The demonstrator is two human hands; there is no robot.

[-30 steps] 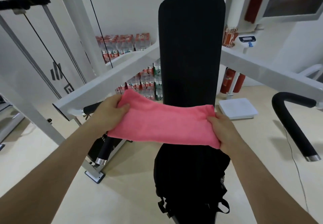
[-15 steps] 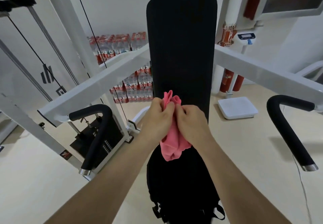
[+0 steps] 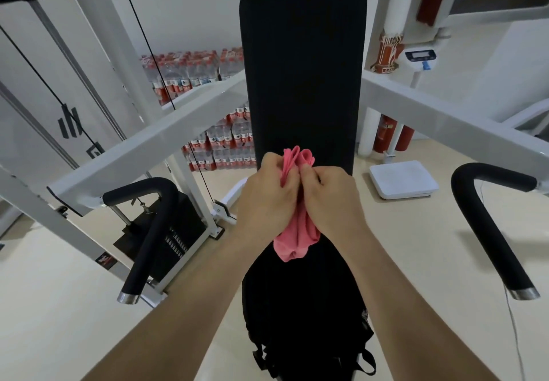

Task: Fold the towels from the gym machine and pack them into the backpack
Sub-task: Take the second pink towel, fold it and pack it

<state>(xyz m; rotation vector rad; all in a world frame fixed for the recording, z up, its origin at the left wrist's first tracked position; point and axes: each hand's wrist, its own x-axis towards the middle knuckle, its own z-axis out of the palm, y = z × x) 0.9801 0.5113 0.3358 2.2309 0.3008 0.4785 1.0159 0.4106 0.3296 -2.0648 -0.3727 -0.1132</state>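
Two bare forearms rise from the bottom corners of the frame and meet at centre. Beneath them, at lower centre, a black backpack lies on the machine's seat, its straps trailing toward the bottom edge. Above the backpack, the left hand and right hand are pressed knuckle to knuckle, the fingers of both curled and pinching a pink towel between them. The towel is bunched: a few folded edges poke up above the fingers, and a loose lobe hangs below the hands, just over the top of the backpack. To either side, black padded handles curve downward with metal end caps, one at left and one at right. Behind the left handle sits a dark weight stack. White frame beams slant out from the tall black backrest, which fills upper centre behind the hands. On the pale floor at right rests a white scale platform, its display head up on a post. Farther back, packs of bottled water are stacked against the wall at left, and red fire extinguishers stand at right.
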